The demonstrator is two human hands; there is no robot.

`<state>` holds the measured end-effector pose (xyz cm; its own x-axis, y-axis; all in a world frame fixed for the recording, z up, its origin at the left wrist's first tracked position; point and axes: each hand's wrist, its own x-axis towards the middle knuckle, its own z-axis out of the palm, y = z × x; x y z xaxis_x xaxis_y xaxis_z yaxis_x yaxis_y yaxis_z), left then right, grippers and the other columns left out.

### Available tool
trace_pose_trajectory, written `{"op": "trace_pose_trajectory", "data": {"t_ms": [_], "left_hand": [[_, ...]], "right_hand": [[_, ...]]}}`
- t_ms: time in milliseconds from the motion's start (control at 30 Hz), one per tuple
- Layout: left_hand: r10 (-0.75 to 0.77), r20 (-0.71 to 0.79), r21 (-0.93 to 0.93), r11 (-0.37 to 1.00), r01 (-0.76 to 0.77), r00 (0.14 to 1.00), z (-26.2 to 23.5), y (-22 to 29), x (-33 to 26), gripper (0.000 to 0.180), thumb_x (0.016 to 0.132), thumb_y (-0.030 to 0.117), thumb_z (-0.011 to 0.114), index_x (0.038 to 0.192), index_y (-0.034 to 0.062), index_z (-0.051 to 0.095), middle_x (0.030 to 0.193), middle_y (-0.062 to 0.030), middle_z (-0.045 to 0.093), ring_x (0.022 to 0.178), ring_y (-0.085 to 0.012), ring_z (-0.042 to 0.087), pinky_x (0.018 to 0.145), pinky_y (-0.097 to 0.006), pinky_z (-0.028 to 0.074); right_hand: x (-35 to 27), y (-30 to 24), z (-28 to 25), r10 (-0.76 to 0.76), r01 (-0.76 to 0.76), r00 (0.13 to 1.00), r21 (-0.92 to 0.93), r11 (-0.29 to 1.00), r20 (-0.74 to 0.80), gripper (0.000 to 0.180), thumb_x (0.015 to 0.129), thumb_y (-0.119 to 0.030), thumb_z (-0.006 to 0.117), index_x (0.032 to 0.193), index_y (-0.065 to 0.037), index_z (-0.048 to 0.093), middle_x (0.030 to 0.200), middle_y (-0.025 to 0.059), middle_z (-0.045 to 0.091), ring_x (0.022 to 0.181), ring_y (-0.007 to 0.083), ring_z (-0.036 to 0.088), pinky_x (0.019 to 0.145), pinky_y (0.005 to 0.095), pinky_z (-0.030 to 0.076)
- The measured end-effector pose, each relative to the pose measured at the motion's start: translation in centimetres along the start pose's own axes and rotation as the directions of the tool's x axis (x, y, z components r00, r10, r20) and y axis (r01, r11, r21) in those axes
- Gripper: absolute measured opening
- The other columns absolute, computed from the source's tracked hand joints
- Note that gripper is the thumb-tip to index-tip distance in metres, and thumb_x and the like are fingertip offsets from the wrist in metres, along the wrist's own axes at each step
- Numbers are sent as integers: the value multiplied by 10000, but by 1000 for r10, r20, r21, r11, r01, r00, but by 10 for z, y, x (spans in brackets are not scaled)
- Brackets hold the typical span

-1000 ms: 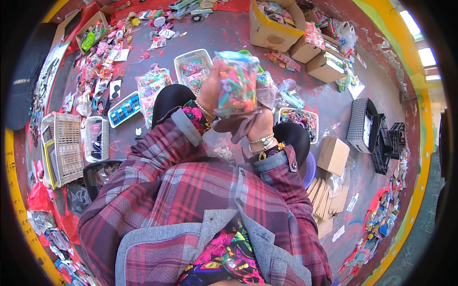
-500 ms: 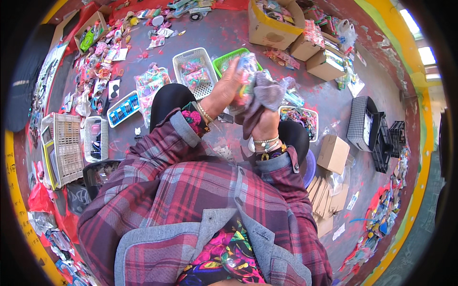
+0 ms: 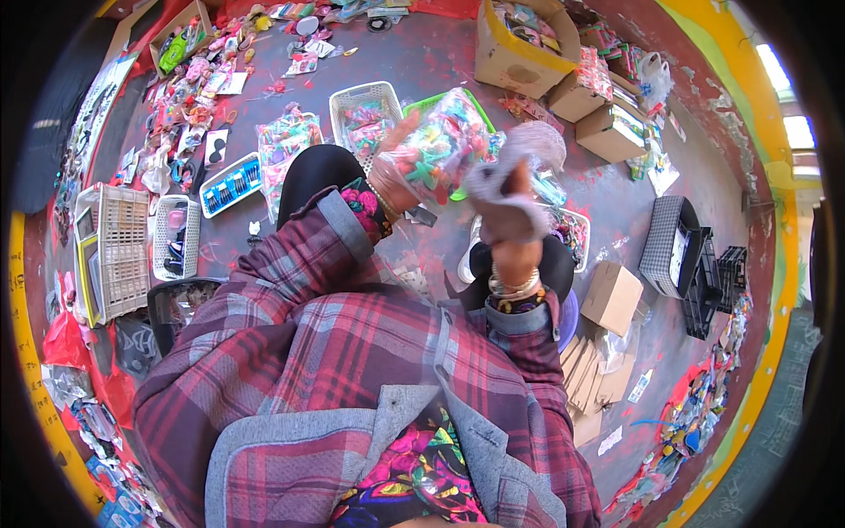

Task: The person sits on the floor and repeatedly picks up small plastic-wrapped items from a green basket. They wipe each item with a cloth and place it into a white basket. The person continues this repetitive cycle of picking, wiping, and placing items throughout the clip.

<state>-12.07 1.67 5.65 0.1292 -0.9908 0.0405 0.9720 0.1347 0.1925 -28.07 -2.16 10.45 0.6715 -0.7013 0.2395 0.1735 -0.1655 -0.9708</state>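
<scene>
My left hand [image 3: 393, 179] grips a clear plastic bag [image 3: 446, 145] full of small colourful pieces, held up above my knees. A greyish-mauve cloth [image 3: 539, 145] is bunched around the fingers of my right hand [image 3: 517, 253], smeared by motion, and stands apart from the bag. The bag partly covers a green basket [image 3: 481, 113]. Beside my left hand stands a white basket [image 3: 339, 113] with similar colourful bags inside. More filled bags [image 3: 286, 141] lie left of my left knee.
A blue tray [image 3: 214, 201] of dark items and white baskets [image 3: 172, 264] stand on the left. Near my right knee are a basket of mixed trinkets [image 3: 572, 233] and a small cardboard box [image 3: 613, 297]. Black crates [image 3: 700, 282] stand farther right, larger cartons [image 3: 519, 70] at the back.
My hands have moved apart. The cloth has swung away from the bag, up and to the right. The bag has turned and now shows its broad side.
</scene>
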Motion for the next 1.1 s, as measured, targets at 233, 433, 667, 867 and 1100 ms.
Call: {"op": "trace_pose_trajectory", "data": {"t_ms": [233,433,667,867,1100], "left_hand": [[-185,-30,-63,981,183,982,-14,-29,-14,358,861,208,497,1164,20,458,1130,-107,525,1020,-203,529,910,-340,423],[-224,-140,85,968,238,964,-22,-32,-12,370,858,275,497,1144,42,474,1085,-82,551,920,-171,573,776,-310,480],[-259,95,-108,957,268,961,-4,-35,-11,384,879,202,405,1235,60,377,1150,-116,509,1010,-241,525,827,-383,447],[-254,-19,-99,963,251,967,-20,-26,-13,430,844,217,472,1182,-42,418,1108,-180,535,1019,-290,532,929,-428,397],[99,55,116,988,-105,994,17,37,-6,580,803,335,491,1228,-41,374,1185,-229,468,1079,-370,474,934,-530,347]], "right_hand": [[7,20,14,-271,350,933,-767,537,236,462,812,-253,490,1230,-59,458,1208,129,493,1143,311,426,1005,428,179],[13,25,12,-311,234,948,-808,541,66,416,856,-234,395,1209,-25,463,1151,169,523,1111,321,456,979,415,249],[22,65,-16,110,-116,919,8,993,-378,363,922,-257,372,1050,43,532,937,102,593,853,220,563,772,280,432],[17,66,-37,437,-250,880,599,761,-188,274,867,-249,485,953,-7,580,872,62,593,784,162,564,683,264,450],[20,59,-37,571,-145,765,784,604,-298,282,894,-246,422,1013,-18,537,975,87,580,884,223,564,811,347,457]]}}
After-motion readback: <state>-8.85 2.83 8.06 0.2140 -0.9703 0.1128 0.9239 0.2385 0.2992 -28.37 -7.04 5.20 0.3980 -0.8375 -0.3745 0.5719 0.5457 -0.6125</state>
